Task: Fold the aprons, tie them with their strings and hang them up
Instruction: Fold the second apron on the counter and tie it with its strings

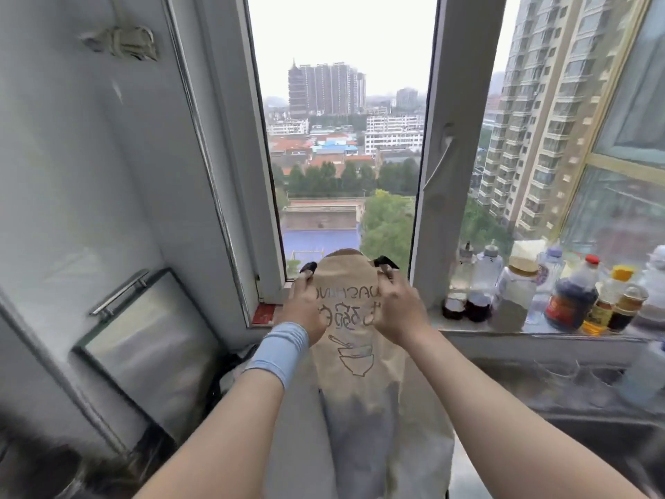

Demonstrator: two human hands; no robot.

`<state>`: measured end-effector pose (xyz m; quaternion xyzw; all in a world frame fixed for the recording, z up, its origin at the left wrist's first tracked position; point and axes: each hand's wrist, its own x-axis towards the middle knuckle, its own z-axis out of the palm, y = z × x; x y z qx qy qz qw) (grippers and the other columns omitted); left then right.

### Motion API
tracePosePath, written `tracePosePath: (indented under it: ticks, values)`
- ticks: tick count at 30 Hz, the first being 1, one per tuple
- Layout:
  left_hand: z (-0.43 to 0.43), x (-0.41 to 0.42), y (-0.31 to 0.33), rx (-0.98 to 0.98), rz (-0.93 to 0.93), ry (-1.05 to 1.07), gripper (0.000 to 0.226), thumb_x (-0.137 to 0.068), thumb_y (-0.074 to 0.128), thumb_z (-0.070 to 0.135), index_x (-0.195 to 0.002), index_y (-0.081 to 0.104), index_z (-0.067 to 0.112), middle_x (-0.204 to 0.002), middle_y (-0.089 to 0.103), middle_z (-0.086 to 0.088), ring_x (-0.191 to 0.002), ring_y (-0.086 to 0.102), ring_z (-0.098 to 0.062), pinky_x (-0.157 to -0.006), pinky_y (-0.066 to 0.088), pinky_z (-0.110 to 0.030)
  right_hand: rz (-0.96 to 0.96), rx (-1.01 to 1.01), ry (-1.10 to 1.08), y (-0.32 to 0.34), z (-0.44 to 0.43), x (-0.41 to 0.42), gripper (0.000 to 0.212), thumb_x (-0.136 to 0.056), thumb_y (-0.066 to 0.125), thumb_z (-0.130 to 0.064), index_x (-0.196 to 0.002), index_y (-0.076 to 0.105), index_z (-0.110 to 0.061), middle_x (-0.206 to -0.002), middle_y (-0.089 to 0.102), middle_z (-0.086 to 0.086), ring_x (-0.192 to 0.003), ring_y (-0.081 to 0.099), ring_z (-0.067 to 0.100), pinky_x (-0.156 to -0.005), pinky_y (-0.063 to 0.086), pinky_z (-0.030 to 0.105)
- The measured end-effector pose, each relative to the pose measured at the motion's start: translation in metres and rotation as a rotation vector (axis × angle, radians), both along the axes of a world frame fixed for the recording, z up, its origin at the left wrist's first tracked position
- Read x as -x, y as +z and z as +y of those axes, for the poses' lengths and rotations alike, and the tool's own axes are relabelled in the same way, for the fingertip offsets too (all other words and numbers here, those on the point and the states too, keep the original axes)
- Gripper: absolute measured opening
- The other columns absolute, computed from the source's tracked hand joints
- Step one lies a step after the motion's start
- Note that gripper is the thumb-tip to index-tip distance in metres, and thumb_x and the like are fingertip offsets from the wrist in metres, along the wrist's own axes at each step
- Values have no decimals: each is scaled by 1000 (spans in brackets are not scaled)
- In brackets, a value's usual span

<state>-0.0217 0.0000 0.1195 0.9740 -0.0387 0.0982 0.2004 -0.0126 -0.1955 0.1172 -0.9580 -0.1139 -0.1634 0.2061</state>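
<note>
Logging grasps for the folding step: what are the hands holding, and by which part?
The tan apron, by the top of its bib: left hand grips the left edge, right hand the right edge, just under the black straps.

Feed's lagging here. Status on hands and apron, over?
Left hand and right hand each grip a top corner of the apron. Hangs down, not yet folded. Bottles on sill to the right, not touching.

Probably a high-rise home kitchen: sauce bottles (572, 300) line the windowsill (539, 333).
</note>
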Motion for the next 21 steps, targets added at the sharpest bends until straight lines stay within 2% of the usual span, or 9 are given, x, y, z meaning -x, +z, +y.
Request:
tracePosePath:
  ticks: [3,6,8,10,12,15,18,20,21]
  values:
    - [5,-26,-41,-84,186,29,82,-89,55,22,-153,5,9,-159,-15,-3,-147,12,-27,-116,26,-39,192,84,44,-40,5,-29,69,-82,61,-22,-146,37,-15,-156,20,10,-134,38,34,-106,37,42]
    - [1,-30,-83,-129,329,38,81,-90,55,24,-154,7,15,-157,-28,-7,-148,5,-30,-116,26,-43,362,144,50,-87,10,-37,63,-85,53,-15,-146,41,-26,-161,6,7,-134,41,32,-105,42,42]
    - [-4,-22,-113,-135,412,-12,68,-92,52,23,-152,20,22,-160,-18,-3,-147,14,-29,-114,30,-44,404,188,63,-122,16,-28,65,-86,52,-12,-147,39,-29,-164,1,4,-134,42,30,-105,42,41]
    - [-10,-8,-147,-118,481,-81,54,-93,48,17,-145,37,22,-160,7,-2,-142,28,-27,-111,34,-42,426,215,119,-159,23,-10,57,-88,55,-16,-143,45,-27,-160,20,7,-132,45,30,-104,43,39]
    - [-14,12,-178,-74,536,-118,42,-94,46,13,-135,49,21,-147,33,-3,-130,43,-25,-106,38,-39,488,209,195,-191,25,12,49,-90,55,-20,-138,51,-27,-146,44,3,-129,48,26,-103,42,37]
    - [-18,47,-214,-62,618,-94,30,-93,45,14,-120,55,23,-131,49,-3,-118,53,-26,-98,42,-34,630,230,291,-228,19,49,44,-91,52,-22,-135,53,-28,-139,53,-1,-127,50,23,-102,43,36]
    - [-19,83,-241,-67,739,-94,26,-93,49,21,-120,50,22,-132,46,-2,-119,51,-27,-100,42,-37,671,244,333,-251,3,76,54,-86,52,-16,-139,43,-26,-150,35,2,-133,43,27,-99,45,40]
    - [-20,107,-255,-66,736,-102,34,-92,55,31,-122,46,18,-131,41,-4,-123,44,-27,-101,40,-41,572,152,310,-259,-8,97,65,-82,53,-11,-143,36,-26,-159,15,6,-143,26,26,-105,41,41]
    - [-20,115,-260,-64,702,-89,38,-91,56,36,-122,44,16,-129,39,-5,-124,41,-26,-100,40,-40,496,81,280,-262,-12,106,69,-79,52,-8,-143,35,-25,-159,13,8,-143,23,25,-107,40,40]
